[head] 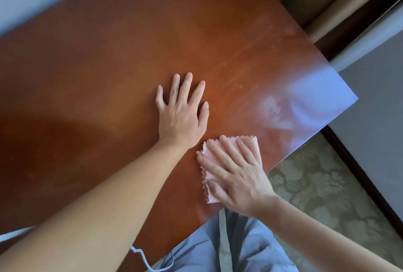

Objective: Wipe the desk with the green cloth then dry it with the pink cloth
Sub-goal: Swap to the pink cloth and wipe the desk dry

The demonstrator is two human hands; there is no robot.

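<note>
The left hand [182, 116] lies flat, fingers straight, holding nothing, mid-worktop [98, 71]. Beside it the right hand [236, 175], flat too, presses the folded pink cloth [250, 144] near the worktop's near edge. No green cloth shows; drying seems underway, streaks remaining toward the right corner.

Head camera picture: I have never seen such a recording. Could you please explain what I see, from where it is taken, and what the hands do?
No machine here: a person wears a camera on the head, looking down at their own arms. The brown surface is a wooden desk. The left hand rests flat on it, fingers spread, holding nothing. The right hand presses a pink cloth flat against the desk near its front edge. No green cloth is visible. A white cable shows at the bottom.
</note>
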